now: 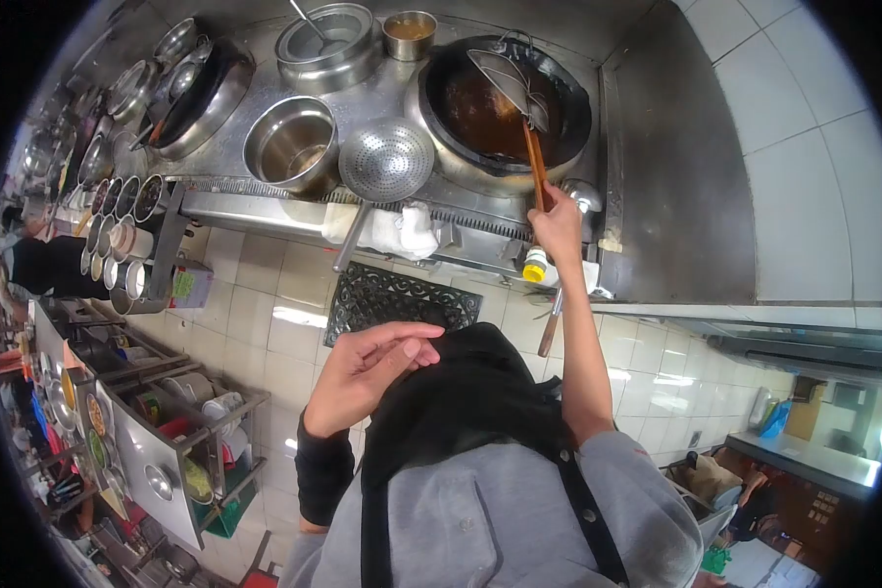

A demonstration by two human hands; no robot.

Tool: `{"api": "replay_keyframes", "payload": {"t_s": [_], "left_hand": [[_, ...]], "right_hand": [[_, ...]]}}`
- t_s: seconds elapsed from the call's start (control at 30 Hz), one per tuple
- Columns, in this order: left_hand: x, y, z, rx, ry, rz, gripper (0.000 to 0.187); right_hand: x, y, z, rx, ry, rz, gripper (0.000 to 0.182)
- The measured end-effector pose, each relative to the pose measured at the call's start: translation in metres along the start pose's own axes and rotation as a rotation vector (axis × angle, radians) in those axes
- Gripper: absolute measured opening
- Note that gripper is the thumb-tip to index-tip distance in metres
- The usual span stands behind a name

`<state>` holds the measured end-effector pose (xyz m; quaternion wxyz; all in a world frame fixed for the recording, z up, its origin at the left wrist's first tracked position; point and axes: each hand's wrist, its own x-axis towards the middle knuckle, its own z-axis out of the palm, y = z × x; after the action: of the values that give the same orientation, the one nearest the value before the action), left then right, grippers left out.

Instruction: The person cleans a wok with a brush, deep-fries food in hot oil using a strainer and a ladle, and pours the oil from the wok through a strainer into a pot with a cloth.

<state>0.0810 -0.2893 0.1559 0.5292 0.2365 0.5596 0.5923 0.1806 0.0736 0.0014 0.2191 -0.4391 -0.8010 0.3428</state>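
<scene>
My right hand (558,227) grips the wooden handle of a wire-mesh strainer (503,80), whose head rests over the large black wok (570,127). Dark brown liquid lies in the wok. Just below that hand is a bottle with a yellow cap (534,267). My left hand (372,367) is held in front of the black apron, loosely curved, the index finger stretched out and nothing visible in it. A perforated metal ladle (387,160) lies left of the wok, its handle sticking out over the counter's front edge.
A steel pot (291,145), a lidded round container (325,47) and a small pot of yellowish liquid (409,34) stand on the steel counter. A white cloth (402,230) lies at its edge. A black mat (399,306) is on the tiled floor; shelving (157,431) stands left.
</scene>
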Motion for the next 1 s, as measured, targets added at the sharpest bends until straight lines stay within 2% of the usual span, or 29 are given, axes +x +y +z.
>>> {"api": "replay_keyframes", "payload": {"t_s": [0.23,0.33,0.43,0.47,0.57,0.67,0.77,0.83,0.9,0.93,1.0], "left_hand": [[0.003,0.000,0.000,0.016,-0.008,0.008,0.027],[0.001,-0.001,-0.001,0.028,-0.009,0.018,0.028],[-0.001,-0.002,0.001,0.010,0.018,0.028,0.028],[-0.002,-0.002,0.002,0.000,0.034,0.031,0.028],[-0.012,0.012,0.012,0.024,0.110,0.166,0.026],[-0.037,0.055,0.027,0.305,0.264,0.702,0.030],[-0.089,0.114,0.075,-0.063,0.661,0.627,0.014],[-0.100,0.129,0.071,-0.082,0.440,0.873,0.013],[-0.099,0.136,0.064,-0.083,0.303,1.026,0.013],[-0.097,0.138,0.059,-0.078,0.273,1.069,0.012],[-0.096,0.138,0.050,-0.062,0.232,1.130,0.012]], "right_hand": [[0.004,-0.005,-0.003,0.030,0.007,0.027,0.063],[0.003,-0.015,-0.003,-0.019,0.008,0.047,0.060],[0.004,-0.009,0.011,-0.170,0.037,-0.069,0.057],[0.004,-0.007,0.017,-0.212,-0.038,0.003,0.062],[-0.014,-0.034,0.028,-0.331,-0.097,0.069,0.070],[-0.024,-0.033,0.040,-0.386,-0.134,0.040,0.075],[-0.021,-0.020,0.045,-0.386,-0.101,-0.046,0.077],[-0.026,-0.023,0.044,-0.414,-0.056,-0.109,0.076],[-0.039,-0.036,0.034,-0.520,0.079,-0.376,0.071],[-0.045,-0.051,0.030,-0.484,0.178,-0.518,0.048],[-0.065,-0.090,0.020,-0.044,-0.056,-0.457,0.034]]}}
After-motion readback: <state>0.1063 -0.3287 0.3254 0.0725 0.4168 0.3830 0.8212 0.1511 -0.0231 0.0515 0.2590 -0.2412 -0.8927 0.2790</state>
